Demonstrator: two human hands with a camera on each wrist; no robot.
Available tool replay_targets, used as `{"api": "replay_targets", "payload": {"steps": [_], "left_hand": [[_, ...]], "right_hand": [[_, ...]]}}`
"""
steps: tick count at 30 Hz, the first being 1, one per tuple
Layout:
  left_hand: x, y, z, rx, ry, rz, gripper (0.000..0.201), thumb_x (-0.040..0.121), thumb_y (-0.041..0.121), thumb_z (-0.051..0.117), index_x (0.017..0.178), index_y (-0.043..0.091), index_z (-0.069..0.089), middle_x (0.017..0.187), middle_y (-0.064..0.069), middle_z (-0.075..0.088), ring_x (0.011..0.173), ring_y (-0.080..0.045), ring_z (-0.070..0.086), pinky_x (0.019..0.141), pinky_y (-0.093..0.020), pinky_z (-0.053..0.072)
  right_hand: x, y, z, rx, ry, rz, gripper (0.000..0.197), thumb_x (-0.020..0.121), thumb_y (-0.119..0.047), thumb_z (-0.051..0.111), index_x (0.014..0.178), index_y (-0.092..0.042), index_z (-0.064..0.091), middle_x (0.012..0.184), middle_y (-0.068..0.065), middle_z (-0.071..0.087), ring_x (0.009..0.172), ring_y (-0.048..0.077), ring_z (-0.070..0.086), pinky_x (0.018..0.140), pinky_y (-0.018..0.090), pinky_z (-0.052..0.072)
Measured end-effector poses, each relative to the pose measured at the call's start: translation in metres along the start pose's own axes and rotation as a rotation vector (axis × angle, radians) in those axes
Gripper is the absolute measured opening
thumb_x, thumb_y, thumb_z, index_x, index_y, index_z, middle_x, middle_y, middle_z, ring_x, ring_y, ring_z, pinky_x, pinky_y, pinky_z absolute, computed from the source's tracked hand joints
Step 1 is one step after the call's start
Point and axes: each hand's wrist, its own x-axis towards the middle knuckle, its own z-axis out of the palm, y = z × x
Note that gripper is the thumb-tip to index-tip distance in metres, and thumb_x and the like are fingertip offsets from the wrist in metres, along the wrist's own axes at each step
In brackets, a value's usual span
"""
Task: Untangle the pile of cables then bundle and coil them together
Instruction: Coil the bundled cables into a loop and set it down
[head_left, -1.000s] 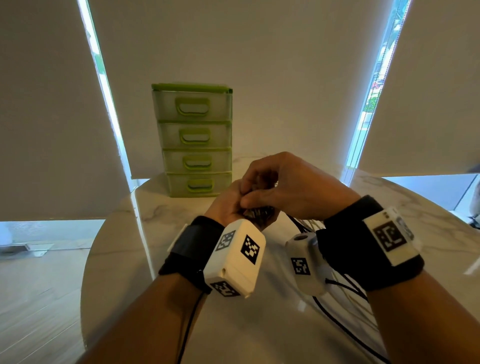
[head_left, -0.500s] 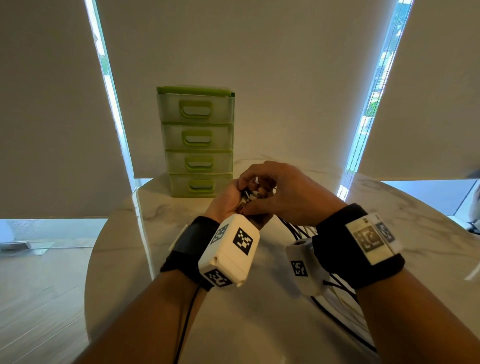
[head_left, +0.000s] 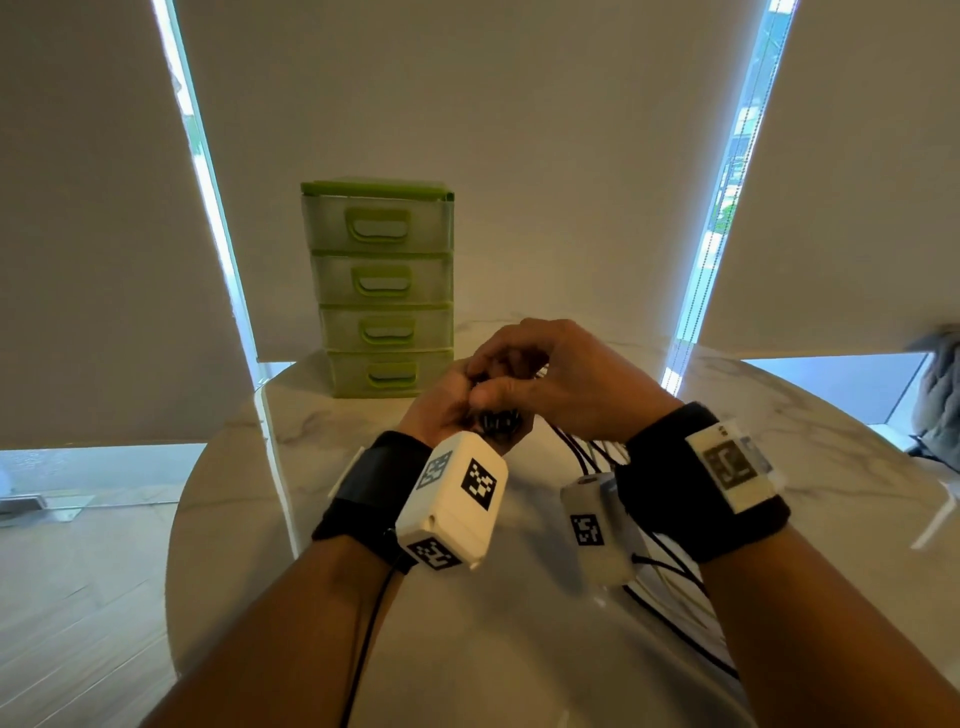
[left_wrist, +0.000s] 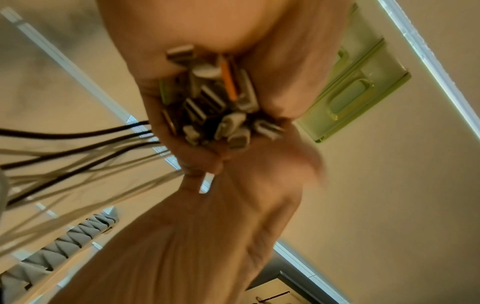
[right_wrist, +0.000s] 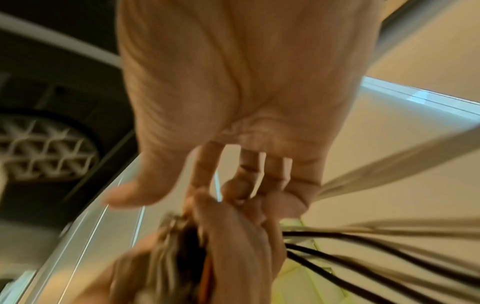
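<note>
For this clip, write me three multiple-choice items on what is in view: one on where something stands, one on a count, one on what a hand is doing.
1. Where does the green drawer unit stand?
A. On the floor beside the table
B. At the far side of the marble table, beyond the hands
C. Beside the person's right elbow

2. How many drawers does the unit have?
A. Two
B. Four
C. Six

3. What is the left hand doing?
A. Lying flat on the table
B. Pulling a drawer handle
C. Gripping the gathered cable connectors

Answers:
1. B: the head view shows it on the tabletop behind both hands.
2. B: four handles are stacked one above another.
3. C: the left wrist view shows fingers curled round a clump of plugs, with the cables trailing away.
</note>
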Motion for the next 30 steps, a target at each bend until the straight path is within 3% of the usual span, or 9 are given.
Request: {"api": "replay_targets", "payload": {"steps": [2, 4, 7, 10, 13, 18, 22, 25, 30], "left_hand": [[-0.002, 0.002, 0.004, -0.055, -0.032, -0.045, 0.028, 0.089, 0.019, 0.051, 0.067, 0.009, 0.066, 0.048, 0.004, 0.055, 0.045, -0.007, 0.055, 0.050, -0.020, 0.050], [-0.002, 0.003, 0.003, -0.112, -0.106, -0.094, 0.023, 0.083, 0.025, 0.056, 0.068, 0.009, 0.062, 0.042, 0.007, 0.046, 0.037, -0.005, 0.048, 0.046, -0.018, 0.048], [-0.001, 0.003, -0.003, -0.143, -0.231, -0.070, 0.017, 0.085, 0.025, 0.061, 0.077, 0.010, 0.059, 0.043, 0.008, 0.045, 0.038, -0.005, 0.048, 0.050, -0.019, 0.049], [0.000, 0.002, -0.007, -0.204, -0.302, -0.040, 0.019, 0.085, 0.024, 0.061, 0.078, 0.007, 0.066, 0.043, 0.007, 0.047, 0.040, -0.006, 0.050, 0.052, -0.022, 0.052], [-0.001, 0.002, -0.006, -0.254, -0.330, -0.014, 0.025, 0.091, 0.024, 0.055, 0.080, 0.005, 0.067, 0.043, 0.007, 0.046, 0.039, -0.006, 0.049, 0.052, -0.022, 0.051], [-0.005, 0.002, -0.002, -0.320, -0.420, -0.011, 0.015, 0.088, 0.021, 0.059, 0.086, 0.006, 0.059, 0.043, 0.005, 0.049, 0.039, -0.008, 0.051, 0.052, -0.024, 0.053], [-0.006, -0.004, 0.005, -0.313, -0.424, 0.024, 0.017, 0.090, 0.022, 0.055, 0.084, 0.006, 0.055, 0.042, 0.005, 0.048, 0.038, -0.007, 0.051, 0.051, -0.024, 0.053], [-0.008, -0.007, 0.006, -0.400, -0.538, -0.029, 0.013, 0.094, 0.017, 0.053, 0.091, 0.004, 0.055, 0.043, 0.001, 0.050, 0.041, -0.011, 0.053, 0.054, -0.027, 0.054], [-0.014, -0.011, 0.010, -0.438, -0.658, -0.016, 0.032, 0.094, 0.007, 0.051, 0.124, -0.003, 0.055, 0.048, -0.005, 0.055, 0.046, -0.017, 0.056, 0.060, -0.028, 0.054]], "right_hand": [[0.001, 0.006, -0.011, 0.058, 0.058, 0.026, 0.032, 0.087, -0.037, 0.065, 0.118, -0.035, 0.057, 0.092, -0.012, 0.059, 0.088, 0.002, 0.059, 0.080, 0.020, 0.046], [0.009, 0.012, -0.021, -0.068, 0.125, 0.115, 0.041, 0.089, -0.043, 0.061, 0.128, -0.039, 0.050, 0.121, -0.002, 0.052, 0.110, 0.010, 0.052, 0.093, 0.026, 0.042], [0.017, 0.014, -0.024, -0.057, -0.111, 0.278, 0.040, 0.096, -0.041, 0.051, 0.136, -0.035, 0.046, 0.138, 0.002, 0.048, 0.120, 0.016, 0.049, 0.103, 0.033, 0.039], [0.016, 0.015, -0.020, 0.183, -0.208, 0.343, 0.030, 0.100, -0.041, 0.043, 0.124, -0.028, 0.057, 0.116, 0.003, 0.059, 0.093, 0.016, 0.060, 0.077, 0.029, 0.055], [0.017, 0.019, -0.022, 0.261, -0.194, 0.363, 0.031, 0.099, -0.047, 0.043, 0.117, -0.029, 0.060, 0.094, 0.004, 0.054, 0.069, 0.012, 0.051, 0.060, 0.023, 0.049], [0.017, 0.022, -0.025, 0.309, -0.161, 0.414, 0.043, 0.094, -0.057, 0.042, 0.111, -0.021, 0.060, 0.078, 0.000, 0.050, 0.052, 0.007, 0.043, 0.047, 0.020, 0.042], [0.015, 0.027, -0.025, 0.317, -0.149, 0.479, 0.046, 0.092, -0.061, 0.042, 0.090, -0.015, 0.052, 0.069, -0.002, 0.047, 0.047, 0.009, 0.038, 0.046, 0.022, 0.036], [0.016, 0.022, -0.023, 0.264, -0.107, 0.475, 0.046, 0.093, -0.061, 0.041, 0.085, -0.016, 0.049, 0.066, -0.003, 0.044, 0.048, 0.008, 0.033, 0.046, 0.022, 0.032], [0.013, 0.013, -0.016, 0.242, -0.081, 0.422, 0.042, 0.098, -0.051, 0.038, 0.089, -0.013, 0.051, 0.063, -0.002, 0.040, 0.052, 0.012, 0.030, 0.048, 0.025, 0.029]]}}
